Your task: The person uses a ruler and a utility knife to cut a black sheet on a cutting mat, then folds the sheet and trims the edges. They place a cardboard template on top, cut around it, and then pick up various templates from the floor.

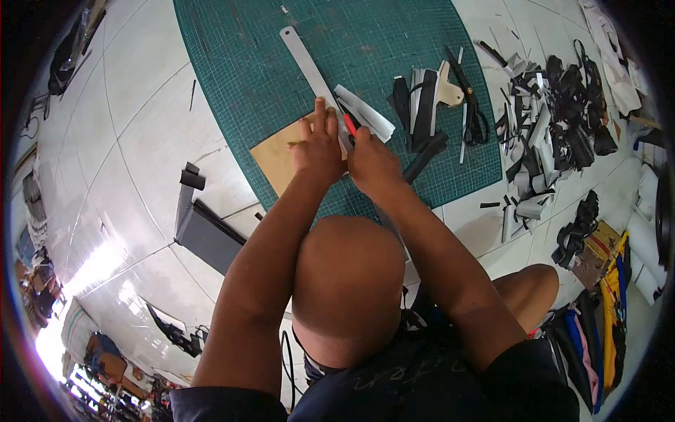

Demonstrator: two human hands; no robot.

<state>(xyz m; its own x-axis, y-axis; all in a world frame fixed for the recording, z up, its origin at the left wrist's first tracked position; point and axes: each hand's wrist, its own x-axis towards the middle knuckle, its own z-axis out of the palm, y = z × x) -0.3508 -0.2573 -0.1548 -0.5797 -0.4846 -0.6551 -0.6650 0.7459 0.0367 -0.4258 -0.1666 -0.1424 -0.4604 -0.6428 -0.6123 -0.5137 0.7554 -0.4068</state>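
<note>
A metal ruler [302, 60] lies slantwise on the green cutting mat [232, 84], along the right edge of a tan sheet [271, 155]. My left hand [321, 148] presses on the ruler and the sheet, its fingers spread and pointing up the mat. Close beside it, my right hand [376, 163] is closed round a red-and-black cutter [350, 125], held against the ruler's right side. A rolled white strip [369, 116] lies just beyond the right hand. The cutter's tip is too small to make out.
Black and white strips [424, 105], a beige piece [448, 88] and black-handled scissors [476, 126] lie on the mat's right side. A heap of scraps [555, 112] covers tiles farther right. Dark folded material [211, 235] lies left of my knee. Coloured material [612, 316] sits at lower right.
</note>
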